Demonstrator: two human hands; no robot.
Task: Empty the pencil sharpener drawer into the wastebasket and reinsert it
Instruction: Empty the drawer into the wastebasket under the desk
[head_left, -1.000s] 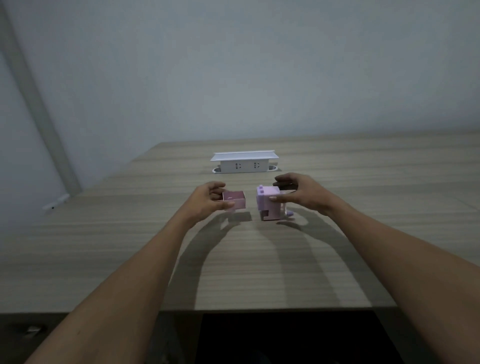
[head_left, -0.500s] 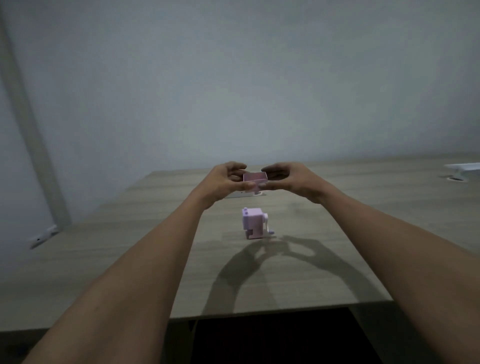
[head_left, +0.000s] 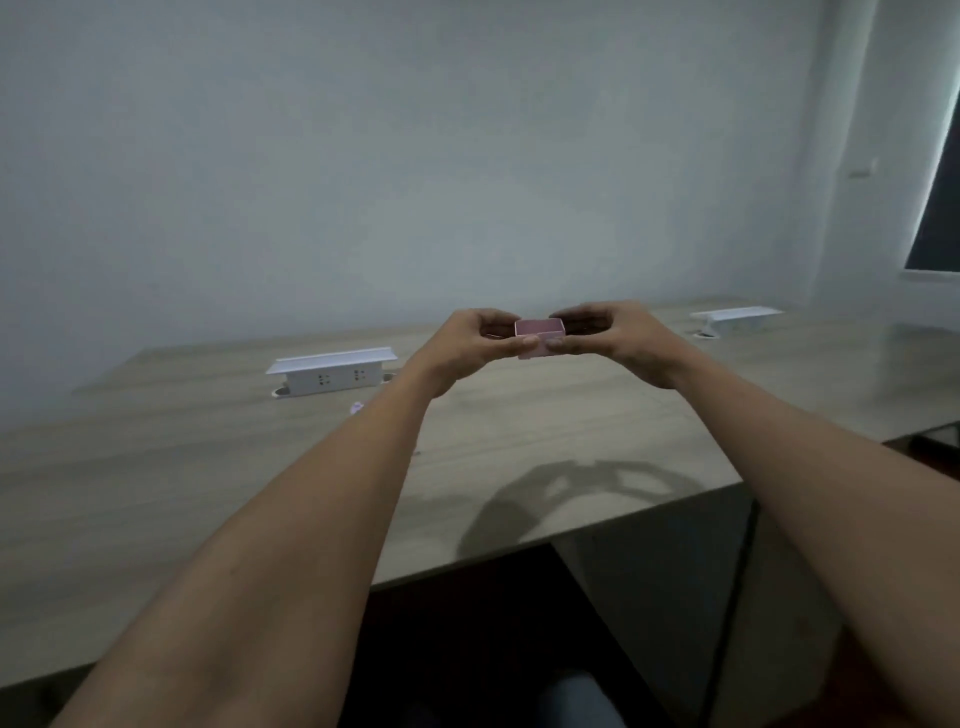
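Both hands meet at the centre of the frame, raised above the table. Left hand pinches the left end of the small pink open-topped plastic drawer between thumb and fingertips; right hand pinches the right end in the same manner. The drawer is held level, opening upward, clear of the pale wood-grain table below.

Handling: the drawer appears to be thin moulded plastic, hence light and rigid but smooth-walled. Judged from its build, a firm pinch on the short end walls is suitable; excess squeeze may flex the walls. Keep it level until it is over the wastebasket, as any shavings could spill from the open top.

Limits of view:
- The drawer's contents cannot be made out; the interior shows only a pink floor in dim light.
- The wastebasket is not in view.
- The sharpener body is almost wholly hidden behind the left forearm; only a small lilac fragment shows at centre left of the frame.
- Two white socket boxes stand on the table, at centre left and upper right.
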